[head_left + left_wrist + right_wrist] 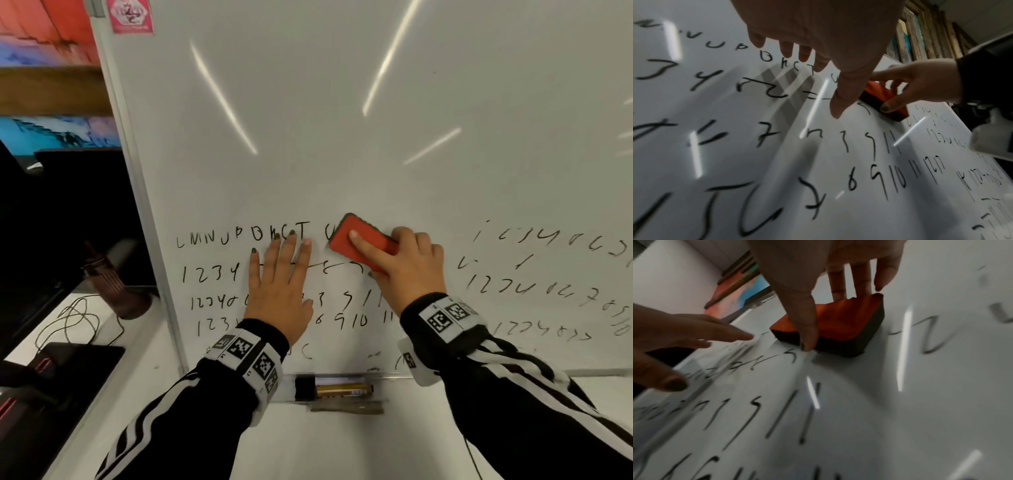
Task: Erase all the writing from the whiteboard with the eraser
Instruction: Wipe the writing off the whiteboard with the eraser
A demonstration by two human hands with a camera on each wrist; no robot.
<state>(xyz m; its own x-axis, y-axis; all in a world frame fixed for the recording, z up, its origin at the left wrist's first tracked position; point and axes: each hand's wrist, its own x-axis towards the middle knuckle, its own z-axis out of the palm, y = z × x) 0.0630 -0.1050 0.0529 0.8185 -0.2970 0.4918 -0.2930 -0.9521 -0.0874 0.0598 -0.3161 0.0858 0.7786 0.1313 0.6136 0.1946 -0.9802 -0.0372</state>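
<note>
Right hand (407, 265) gripping red eraser (363, 241), thumb on one side, fingers on top and far side, pressing it flat on whiteboard (342, 120). Left hand (279, 284) spread flat, fingers straight, resting on board just left of eraser. Black letters and numbers (212, 274) all around. Marker (334, 389) lying on near tray.

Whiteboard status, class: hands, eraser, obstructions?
Right hand grips red eraser on whiteboard. Left hand flat, covering writing. Most writing remains.
</note>
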